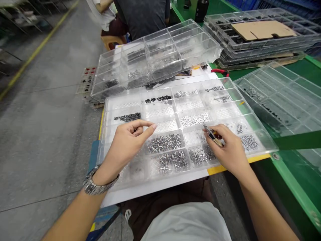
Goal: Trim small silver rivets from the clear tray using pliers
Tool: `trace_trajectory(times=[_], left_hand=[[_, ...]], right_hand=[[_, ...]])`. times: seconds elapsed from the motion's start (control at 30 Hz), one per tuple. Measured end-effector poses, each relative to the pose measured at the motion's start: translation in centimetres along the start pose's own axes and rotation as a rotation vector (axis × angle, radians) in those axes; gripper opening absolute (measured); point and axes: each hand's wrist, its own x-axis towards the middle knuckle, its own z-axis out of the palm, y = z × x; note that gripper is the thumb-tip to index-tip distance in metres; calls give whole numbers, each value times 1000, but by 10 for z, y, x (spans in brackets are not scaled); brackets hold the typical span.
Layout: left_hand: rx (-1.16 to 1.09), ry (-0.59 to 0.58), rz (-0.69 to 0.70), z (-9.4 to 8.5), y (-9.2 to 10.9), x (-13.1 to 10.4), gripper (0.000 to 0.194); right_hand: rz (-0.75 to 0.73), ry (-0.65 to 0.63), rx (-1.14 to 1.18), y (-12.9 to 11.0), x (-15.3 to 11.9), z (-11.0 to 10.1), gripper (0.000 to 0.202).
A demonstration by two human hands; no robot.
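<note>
A clear compartment tray point(265, 142) lies in front of me, with small screws and pins sorted in its cells. Over its left middle cells hovers my left hand point(132, 135), thumb and index finger pinched together; whatever is between the tips is too small to make out. My right hand point(225, 144) grips a small pointed metal tool point(213, 135) with a tan part, its tip above a cell holding a few loose pieces. Silver screws point(165, 142) fill a cell between the hands, and longer ones point(175, 160) lie in the cell nearer me. White-silver pieces point(195, 118) sit just beyond the tool.
Behind stands another clear compartment tray point(155, 43), tilted. Stacked trays point(250, 47) bearing cardboard point(263, 30) are at the back right. One more clear tray point(283, 97) rests on the green table point(298, 187). Red-handled pliers point(220, 71) lie behind the front tray. A seated person point(142, 16) is ahead.
</note>
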Motion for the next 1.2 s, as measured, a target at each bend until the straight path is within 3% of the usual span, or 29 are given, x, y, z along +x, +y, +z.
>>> trace_trajectory(times=[0.37,0.47,0.57,0.63,0.7,0.77,0.87,0.97,1.2], left_hand=[[400,-276,91,-5,-3,43,38],[384,-254,59,-12,3,38,33],[82,-134,-34,-8,15,18,31],[-459,-139,-219,3,21,-1,27],[-948,-104,-451,19,24,-20,29],[-1165,9,-633,40,26,-39,37],[-1162,-35,-756,72,29,-63,56],[-1140,-108,-712,95,33,-79,60],[-1131,-68,-701,106,35,-88,64]], right_hand=[[14,37,79,-4,0,0,15],[16,49,84,-7,2,1,14],[19,108,128,-12,3,0,12],[50,124,198,-18,2,-4,9],[86,64,190,-27,-2,-8,8],[133,-76,310,-40,-8,-11,6],[131,-227,485,-63,-20,-9,13],[17,-231,527,-79,-29,1,19],[4,-158,266,-73,-40,29,12]])
